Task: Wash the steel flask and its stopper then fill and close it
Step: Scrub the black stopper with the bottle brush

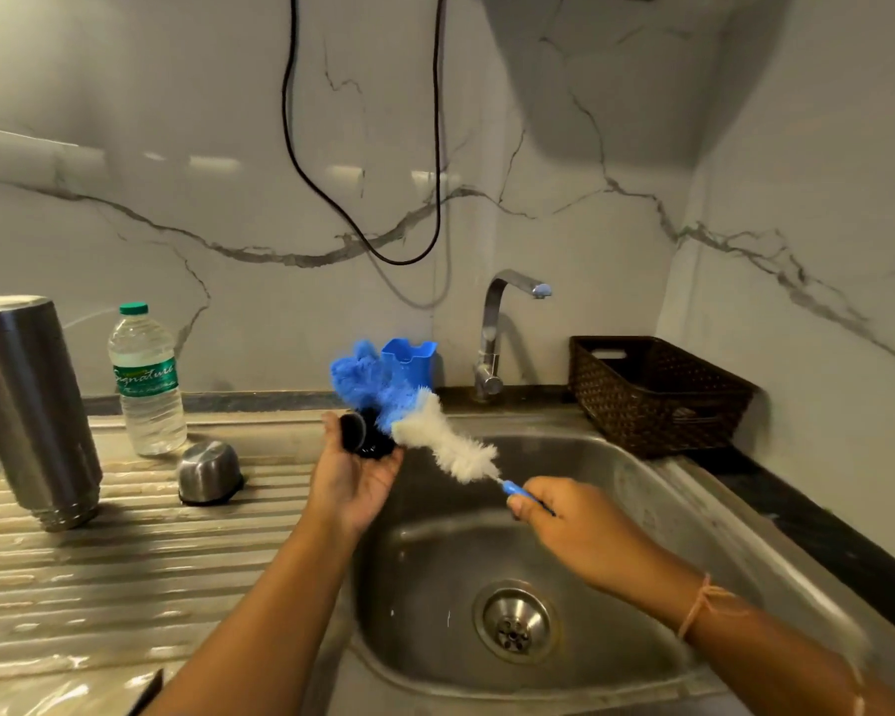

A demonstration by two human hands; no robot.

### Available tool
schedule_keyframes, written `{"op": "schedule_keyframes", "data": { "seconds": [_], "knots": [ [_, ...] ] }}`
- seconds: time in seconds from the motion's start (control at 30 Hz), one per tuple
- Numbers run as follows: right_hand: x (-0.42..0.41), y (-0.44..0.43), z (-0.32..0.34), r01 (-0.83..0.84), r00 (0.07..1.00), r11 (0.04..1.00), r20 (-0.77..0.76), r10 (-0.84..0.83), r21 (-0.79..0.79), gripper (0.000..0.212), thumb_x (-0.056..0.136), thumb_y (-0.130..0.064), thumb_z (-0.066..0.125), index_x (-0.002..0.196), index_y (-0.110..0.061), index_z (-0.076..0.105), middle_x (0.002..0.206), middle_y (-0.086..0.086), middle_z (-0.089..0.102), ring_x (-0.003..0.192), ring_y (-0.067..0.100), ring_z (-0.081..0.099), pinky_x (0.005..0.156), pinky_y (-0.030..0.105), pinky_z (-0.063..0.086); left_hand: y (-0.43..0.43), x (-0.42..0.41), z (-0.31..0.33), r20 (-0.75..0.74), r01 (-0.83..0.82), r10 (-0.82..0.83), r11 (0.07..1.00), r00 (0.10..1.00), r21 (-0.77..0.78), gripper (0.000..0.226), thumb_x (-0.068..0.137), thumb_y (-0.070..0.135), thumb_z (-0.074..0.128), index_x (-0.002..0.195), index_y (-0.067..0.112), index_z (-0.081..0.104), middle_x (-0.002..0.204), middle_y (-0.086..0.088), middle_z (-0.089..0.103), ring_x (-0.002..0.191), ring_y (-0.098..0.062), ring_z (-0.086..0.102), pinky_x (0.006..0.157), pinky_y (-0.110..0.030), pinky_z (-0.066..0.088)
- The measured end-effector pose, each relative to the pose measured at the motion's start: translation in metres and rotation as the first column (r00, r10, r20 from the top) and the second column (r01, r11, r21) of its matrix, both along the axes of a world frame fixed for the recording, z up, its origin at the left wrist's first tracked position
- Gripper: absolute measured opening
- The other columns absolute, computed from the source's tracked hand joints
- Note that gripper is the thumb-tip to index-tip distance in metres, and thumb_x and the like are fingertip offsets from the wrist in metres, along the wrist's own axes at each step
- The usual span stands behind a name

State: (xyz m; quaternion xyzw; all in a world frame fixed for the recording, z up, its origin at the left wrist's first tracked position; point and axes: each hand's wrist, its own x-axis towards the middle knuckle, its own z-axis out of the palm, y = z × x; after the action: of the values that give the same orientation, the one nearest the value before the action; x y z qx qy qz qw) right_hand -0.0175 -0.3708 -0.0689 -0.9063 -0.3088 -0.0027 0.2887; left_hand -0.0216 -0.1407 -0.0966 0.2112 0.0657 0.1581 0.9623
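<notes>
Steel fills most of my feed: the flask (32, 405) stands mouth-down on the ridged drainboard (125, 560) at the far left, well apart from both hands, and a domed steel cup (209, 472) sits upside down near it on the right. A clear water bottle (148, 379) with a green cap stands just behind the cup, toward the wall. Over the left rim of the sink (435, 560) the left hand (355, 478) is turned palm up, its fingers and thumb curled round the black stopper (363, 434). The right hand (564, 519), over the middle of the basin, pinches the thin blue handle of a bottle brush (445, 447). The brush slants up and left so that its white bristles reach the stopper and its blue tip spreads beyond it (that tip is badly blurred, so I cannot tell exactly where it touches). A blue plastic holder (409, 361) stands against the wall behind the brush. The tap (492, 343) rises at the far edge of the sink with its spout turned right; I see no water coming from it. The drain (515, 620) lies near me in the basin floor. A dark woven basket (657, 395) sits on the counter at the far right. A thin thread bracelet (703, 602) circles the right wrist, and a black cable (290, 147) loops down the marble wall.
</notes>
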Motion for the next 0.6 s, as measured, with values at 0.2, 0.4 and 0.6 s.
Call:
{"op": "schedule_keyframes", "data": {
  "seconds": [0.2,0.4,0.6],
  "knots": [
    [-0.029,-0.009,-0.034,0.0,0.998,0.982,-0.068,-0.013,-0.189,0.035,0.1,-0.039,0.034,0.067,-0.025,0.034,0.065,-0.009,0.04,0.071,0.016,0.044,0.052,0.019,0.027,-0.01,0.019,-0.019,-0.121,-0.072,0.06,0.993,0.991,-0.094,0.069,0.087,0.069,0.032,0.131,0.018,0.049,0.104,-0.011,0.063,0.093,-0.026,0.06,0.088,-0.043,0.044],
    [-0.014,0.013,-0.009,0.05,0.989,0.996,-0.134,-0.06,-0.077,0.03,0.1,-0.035,0.036,0.08,-0.017,0.05,0.081,0.003,0.054,0.081,0.02,0.051,0.068,0.029,0.038,-0.025,0.019,-0.019,-0.035,0.012,-0.008,0.995,0.999,0.103,0.068,0.076,0.048,0.055,0.133,0.01,0.05,0.1,-0.01,0.071,0.082,-0.019,0.072,0.078,-0.039,0.056],
    [-0.039,0.014,-0.035,-0.028,0.98,0.976,-0.201,-0.016,-0.216,0.039,0.099,-0.038,0.037,0.065,-0.021,0.035,0.083,0.002,0.05,0.08,0.017,0.045,0.067,0.026,0.03,0.012,0.012,-0.022,-0.048,-0.111,0.109,0.993,0.993,-0.032,0.061,0.09,0.056,0.044,0.136,0.015,0.046,0.098,-0.008,0.064,0.083,-0.021,0.066,0.069,-0.036,0.054]
  ]
}}
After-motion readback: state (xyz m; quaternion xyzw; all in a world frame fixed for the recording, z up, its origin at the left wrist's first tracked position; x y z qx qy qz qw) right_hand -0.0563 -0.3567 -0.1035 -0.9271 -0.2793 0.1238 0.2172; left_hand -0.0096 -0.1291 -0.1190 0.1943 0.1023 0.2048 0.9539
